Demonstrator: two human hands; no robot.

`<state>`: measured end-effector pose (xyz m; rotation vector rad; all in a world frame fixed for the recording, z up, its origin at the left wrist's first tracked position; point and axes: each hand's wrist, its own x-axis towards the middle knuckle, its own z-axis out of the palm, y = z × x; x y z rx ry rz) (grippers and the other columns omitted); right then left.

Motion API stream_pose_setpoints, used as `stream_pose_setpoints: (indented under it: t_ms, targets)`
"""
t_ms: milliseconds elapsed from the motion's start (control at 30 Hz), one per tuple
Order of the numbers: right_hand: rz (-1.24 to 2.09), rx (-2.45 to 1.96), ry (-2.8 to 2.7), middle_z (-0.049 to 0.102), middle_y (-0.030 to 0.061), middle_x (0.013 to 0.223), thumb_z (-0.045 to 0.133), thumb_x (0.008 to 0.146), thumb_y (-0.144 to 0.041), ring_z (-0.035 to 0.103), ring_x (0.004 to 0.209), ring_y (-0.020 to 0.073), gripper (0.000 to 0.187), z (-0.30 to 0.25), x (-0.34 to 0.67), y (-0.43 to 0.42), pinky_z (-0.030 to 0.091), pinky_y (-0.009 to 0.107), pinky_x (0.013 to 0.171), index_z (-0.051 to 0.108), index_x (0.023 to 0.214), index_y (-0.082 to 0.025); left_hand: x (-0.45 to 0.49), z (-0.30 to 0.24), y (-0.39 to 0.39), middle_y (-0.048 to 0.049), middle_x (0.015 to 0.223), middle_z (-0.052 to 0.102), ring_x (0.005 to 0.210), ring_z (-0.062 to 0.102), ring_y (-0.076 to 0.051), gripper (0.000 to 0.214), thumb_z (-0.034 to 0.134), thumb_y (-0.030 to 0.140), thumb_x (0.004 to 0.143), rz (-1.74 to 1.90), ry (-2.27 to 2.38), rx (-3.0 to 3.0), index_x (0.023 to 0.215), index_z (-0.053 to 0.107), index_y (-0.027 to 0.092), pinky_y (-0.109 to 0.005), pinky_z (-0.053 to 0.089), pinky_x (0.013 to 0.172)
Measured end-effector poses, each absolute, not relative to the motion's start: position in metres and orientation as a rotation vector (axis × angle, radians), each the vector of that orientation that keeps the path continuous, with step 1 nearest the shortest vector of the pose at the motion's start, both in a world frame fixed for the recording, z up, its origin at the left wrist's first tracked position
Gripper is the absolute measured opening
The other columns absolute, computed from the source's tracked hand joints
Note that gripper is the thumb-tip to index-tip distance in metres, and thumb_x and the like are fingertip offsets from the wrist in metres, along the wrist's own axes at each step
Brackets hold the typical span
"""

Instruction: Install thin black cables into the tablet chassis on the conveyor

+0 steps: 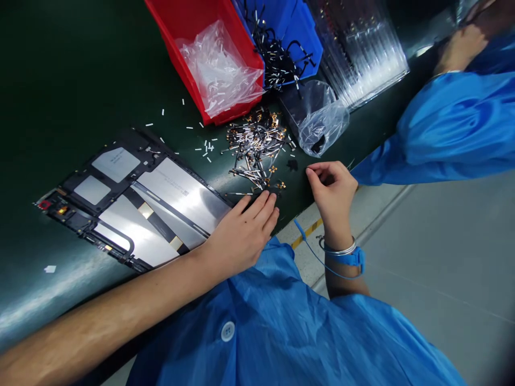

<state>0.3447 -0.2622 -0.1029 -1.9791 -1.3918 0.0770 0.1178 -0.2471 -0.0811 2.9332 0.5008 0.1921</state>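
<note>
My left hand (249,230) lies palm down at the near edge of a heap of thin cables with gold-coloured ends (255,145), its fingertips over a dark spot where the cables end. Whether those fingers hold anything is hidden. My right hand (332,195) is curled shut just right of the heap, touching nothing visible, with a blue wrist strap (346,256) and cord on its wrist. Left of my left hand lies a black-framed tablet panel (181,193) with silver sheets and gold tape. Small white strips (205,147) are scattered between the panel and the heap.
A red bin (245,48) holds a clear plastic bag, and a blue bin (309,43) holds black cables. A crumpled clear bag (317,120) and stacked clear trays (358,48) stand beyond. A co-worker's blue sleeve and hand (461,48) are at upper right. The dark green bench mat (72,96) ends above a grey floor (434,257).
</note>
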Motion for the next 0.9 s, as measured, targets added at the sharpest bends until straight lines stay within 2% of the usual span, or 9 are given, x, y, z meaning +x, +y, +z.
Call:
stream_pose_setpoints:
  t_ms: [133,300,467,633,733,900]
  targets:
    - [0.157,-1.884,-1.416,0.061,-0.0014,0.072,0.062,0.08,-0.019,0.051,0.061,0.0117,0.012,-0.099,0.353,-0.263,0.042,0.027,0.057,0.072,0.085,-0.023,0.118,-0.082,-0.247,-0.0196,0.142,0.049,0.131,0.046,-0.032,0.05,0.053,0.033,0.09,0.221,0.497,2.942,0.131,0.056,0.005,-0.042,0.038,0.101]
    - [0.194,-1.781,-1.639,0.064,0.0008,0.081,0.063,0.081,-0.02,0.056,0.068,0.0135,0.013,-0.099,0.367,-0.261,0.043,0.029,0.057,0.074,0.08,-0.027,0.118,-0.083,-0.247,-0.0186,0.142,0.049,0.131,0.047,-0.031,0.049,0.053,0.033,0.09,0.228,0.503,2.947,0.131,0.056,0.007,-0.041,0.038,0.101]
    - [0.188,-1.808,-1.624,0.062,-0.0001,0.077,0.07,0.076,-0.022,0.05,0.061,0.0115,0.003,-0.099,0.371,-0.262,0.043,0.028,0.057,0.071,0.074,-0.023,0.118,-0.083,-0.247,-0.0181,0.14,0.051,0.13,0.048,-0.031,0.048,0.053,0.033,0.09,0.258,0.514,2.942,0.13,0.057,0.007,-0.041,0.038,0.101]
    - [0.068,-1.886,-1.588,0.057,-0.0015,0.067,0.069,0.078,-0.022,0.05,0.062,0.0128,0.009,-0.098,0.35,-0.273,0.042,0.028,0.059,0.066,0.069,-0.021,0.118,-0.082,-0.247,-0.0184,0.144,0.046,0.132,0.045,-0.031,0.047,0.051,0.032,0.091,0.268,0.51,2.937,0.129,0.058,0.006,-0.041,0.038,0.101]
    - [0.022,-1.902,-1.588,0.059,-0.0009,0.069,0.066,0.08,-0.021,0.051,0.063,0.0133,0.007,-0.099,0.343,-0.278,0.042,0.029,0.06,0.067,0.073,-0.021,0.118,-0.082,-0.246,-0.0175,0.147,0.043,0.135,0.041,-0.031,0.048,0.05,0.032,0.091,0.262,0.511,2.936,0.13,0.057,0.006,-0.042,0.037,0.103]
    - [0.16,-1.865,-1.564,0.059,-0.0013,0.069,0.063,0.08,-0.02,0.05,0.06,0.0125,0.008,-0.099,0.346,-0.277,0.042,0.028,0.058,0.068,0.074,-0.022,0.118,-0.08,-0.246,-0.0176,0.15,0.039,0.139,0.036,-0.032,0.054,0.049,0.037,0.092,0.176,0.553,2.908,0.136,0.051,0.005,-0.045,0.036,0.105]
